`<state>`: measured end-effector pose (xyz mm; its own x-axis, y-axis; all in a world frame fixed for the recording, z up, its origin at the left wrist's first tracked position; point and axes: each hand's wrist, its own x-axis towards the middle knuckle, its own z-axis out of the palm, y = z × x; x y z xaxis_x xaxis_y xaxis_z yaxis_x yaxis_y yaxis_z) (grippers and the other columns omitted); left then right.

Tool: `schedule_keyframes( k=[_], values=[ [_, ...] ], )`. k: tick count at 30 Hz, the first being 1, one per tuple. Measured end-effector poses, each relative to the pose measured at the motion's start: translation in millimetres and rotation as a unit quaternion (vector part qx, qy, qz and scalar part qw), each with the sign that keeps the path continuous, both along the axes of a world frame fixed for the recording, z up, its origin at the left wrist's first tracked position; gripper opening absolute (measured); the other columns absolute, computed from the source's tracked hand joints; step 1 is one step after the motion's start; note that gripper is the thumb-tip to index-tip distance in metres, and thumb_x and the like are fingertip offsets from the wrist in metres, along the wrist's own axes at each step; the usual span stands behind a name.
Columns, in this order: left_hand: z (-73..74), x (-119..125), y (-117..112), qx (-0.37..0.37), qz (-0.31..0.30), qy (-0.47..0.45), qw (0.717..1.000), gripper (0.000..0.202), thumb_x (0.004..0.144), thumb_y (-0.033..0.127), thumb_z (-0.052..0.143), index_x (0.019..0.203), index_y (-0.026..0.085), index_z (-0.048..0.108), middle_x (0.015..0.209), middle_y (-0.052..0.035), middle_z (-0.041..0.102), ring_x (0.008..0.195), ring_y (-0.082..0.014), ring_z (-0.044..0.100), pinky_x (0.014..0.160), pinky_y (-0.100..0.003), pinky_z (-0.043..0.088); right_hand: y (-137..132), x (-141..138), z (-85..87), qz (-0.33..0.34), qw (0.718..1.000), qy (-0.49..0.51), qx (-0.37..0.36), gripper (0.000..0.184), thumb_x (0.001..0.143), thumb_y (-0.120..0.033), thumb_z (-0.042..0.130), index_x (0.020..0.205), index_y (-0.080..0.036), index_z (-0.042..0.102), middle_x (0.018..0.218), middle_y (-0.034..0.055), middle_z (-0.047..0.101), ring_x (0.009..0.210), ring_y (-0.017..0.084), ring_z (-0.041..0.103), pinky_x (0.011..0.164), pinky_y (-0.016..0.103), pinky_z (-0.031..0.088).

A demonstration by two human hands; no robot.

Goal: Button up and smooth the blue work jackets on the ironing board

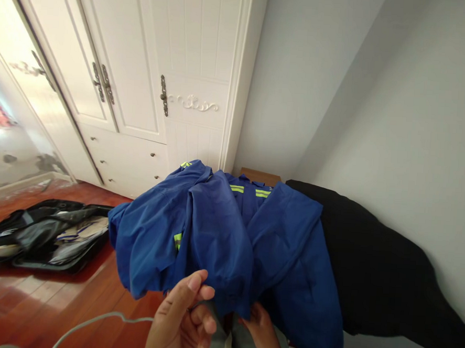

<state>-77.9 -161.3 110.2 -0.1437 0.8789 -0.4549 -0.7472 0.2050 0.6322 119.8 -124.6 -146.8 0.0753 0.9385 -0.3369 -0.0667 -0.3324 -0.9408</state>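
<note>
A blue work jacket (221,231) with yellow-green reflective strips lies spread out in front of me, its sleeves folded forward across the body. My left hand (186,313) is raised before the near edge of the cloth, fingers loosely curled and apart, with nothing visible in them. Lower down, my right hand (260,328) pinches the jacket at the near end of a sleeve; its fingertips are partly hidden by the cloth. More blue fabric hangs down at the right, beside my right forearm. What supports the jacket is mostly covered.
Against the wall at right lies a large black cloth item (368,266). An open suitcase (55,236) with clothes inside rests on the reddish wooden floor (99,297) at left. A white cable (101,317) curves in front. White wardrobes (133,47) stand behind.
</note>
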Motion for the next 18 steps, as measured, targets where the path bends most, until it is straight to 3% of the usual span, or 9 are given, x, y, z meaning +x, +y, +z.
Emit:
schedule_keyframes(
  k=[5, 11, 14, 16, 18],
  values=[
    [-28.4, 3, 10, 0.005, -0.005, 0.045, 0.999, 0.042, 0.061, 0.039, 0.086, 0.089, 0.013, 0.069, 0.074, -0.005, 0.073, 0.045, -0.0125, 0.063, 0.031, -0.015, 0.04, -1, -1, -0.8, 0.01, 1.0, 0.003, 0.002, 0.047, 0.05, -0.042, 0.078, 0.091, -0.021, 0.067, 0.098, 0.0109, 0.075, 0.099, 0.036, 0.069, 0.084, 0.041, 0.055],
    [-70.8, -1, 38, 0.028, 0.029, 0.123, 0.992, 0.047, 0.057, 0.047, 0.087, 0.085, 0.014, 0.067, 0.085, -0.0065, 0.074, 0.053, -0.0146, 0.065, 0.04, -0.02, 0.047, -11, -4, -9.4, 0.098, 0.994, -0.037, 0.009, 0.052, 0.065, -0.06, 0.073, 0.093, -0.016, 0.071, 0.086, 0.0096, 0.072, 0.082, 0.028, 0.068, 0.079, 0.037, 0.053],
    [-101.7, -6, 52, 0.036, 0.081, 0.234, 0.968, 0.047, 0.066, 0.05, 0.081, 0.094, 0.014, 0.068, 0.098, -0.0089, 0.072, 0.078, -0.0204, 0.071, 0.068, -0.028, 0.057, -13, -3, -18.2, 0.12, 0.993, -0.007, -0.005, 0.051, 0.064, -0.061, 0.074, 0.088, -0.016, 0.07, 0.081, 0.009, 0.07, 0.075, 0.025, 0.066, 0.074, 0.037, 0.052],
    [-126.9, -7, 61, 0.035, 0.128, 0.334, 0.933, 0.048, 0.072, 0.051, 0.075, 0.102, 0.016, 0.066, 0.109, -0.0105, 0.069, 0.099, -0.0259, 0.067, 0.089, -0.037, 0.055, -13, 0, -18.3, 0.117, 0.993, 0.009, -0.012, 0.046, 0.062, -0.057, 0.075, 0.083, -0.017, 0.07, 0.08, 0.0089, 0.07, 0.074, 0.025, 0.065, 0.073, 0.037, 0.052],
    [-153.8, -6, 67, 0.026, 0.155, 0.435, 0.887, 0.051, 0.076, 0.051, 0.068, 0.112, 0.016, 0.061, 0.118, -0.0132, 0.063, 0.112, -0.0313, 0.06, 0.1, -0.047, 0.048, -15, 9, -13.9, 0.085, 0.996, 0.016, -0.03, 0.044, 0.057, -0.052, 0.077, 0.083, -0.018, 0.071, 0.082, 0.009, 0.071, 0.078, 0.026, 0.067, 0.073, 0.037, 0.052]
  ],
)
